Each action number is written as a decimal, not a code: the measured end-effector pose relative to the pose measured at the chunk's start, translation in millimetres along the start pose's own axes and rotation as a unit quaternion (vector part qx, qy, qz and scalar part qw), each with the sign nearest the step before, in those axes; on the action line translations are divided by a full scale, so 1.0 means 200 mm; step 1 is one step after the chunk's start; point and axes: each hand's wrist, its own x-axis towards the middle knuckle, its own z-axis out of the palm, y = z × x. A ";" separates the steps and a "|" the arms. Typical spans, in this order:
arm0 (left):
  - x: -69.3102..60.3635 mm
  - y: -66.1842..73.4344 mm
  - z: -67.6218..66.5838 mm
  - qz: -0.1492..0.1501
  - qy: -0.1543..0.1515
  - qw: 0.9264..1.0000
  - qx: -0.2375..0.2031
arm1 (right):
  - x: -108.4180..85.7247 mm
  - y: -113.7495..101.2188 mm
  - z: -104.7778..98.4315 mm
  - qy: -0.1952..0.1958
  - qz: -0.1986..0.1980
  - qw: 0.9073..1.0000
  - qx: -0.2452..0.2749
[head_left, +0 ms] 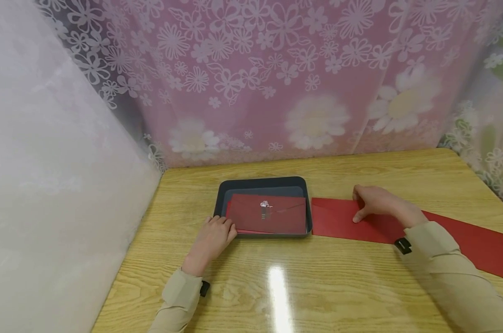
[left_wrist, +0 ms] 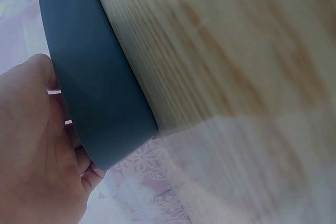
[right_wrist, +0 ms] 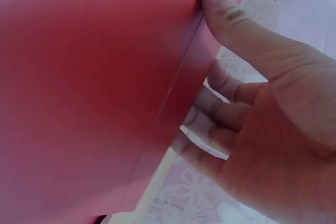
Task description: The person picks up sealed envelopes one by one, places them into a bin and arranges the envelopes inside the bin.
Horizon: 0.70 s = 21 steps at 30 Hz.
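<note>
A dark grey tray (head_left: 261,183) stands on the table with dark red envelopes (head_left: 251,217) in it; the top one bears a small white print. My left hand (head_left: 211,236) grips the tray's front-left corner, fingers over the rim; the left wrist view shows this hand (left_wrist: 37,140) against the tray's outer wall (left_wrist: 97,72). To the right, my right hand (head_left: 376,202) holds a bright red envelope (head_left: 334,219) near its far edge. In the right wrist view, the thumb of this hand (right_wrist: 278,108) lies on the red envelope (right_wrist: 94,93) and the fingertips meet its edge, partly hidden.
Another long red piece (head_left: 476,240) lies at the right, partly behind the right sleeve (head_left: 447,259). The wooden table (head_left: 251,286) meets a pink flowered curtain (head_left: 255,92) at the back and a whitish sheet (head_left: 60,185) on the left.
</note>
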 end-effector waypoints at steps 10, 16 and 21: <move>0.00 0.00 0.01 0.000 -0.002 1.000 -0.003 | 0.01 0.00 0.02 0.110 -0.033 0.993 -0.004; 0.00 0.00 0.01 0.005 0.006 1.000 0.001 | 0.02 -0.04 0.02 0.212 -0.047 0.975 -0.053; 0.00 0.00 0.01 0.007 0.009 1.000 0.008 | 0.02 -0.07 0.01 0.289 -0.055 0.951 -0.098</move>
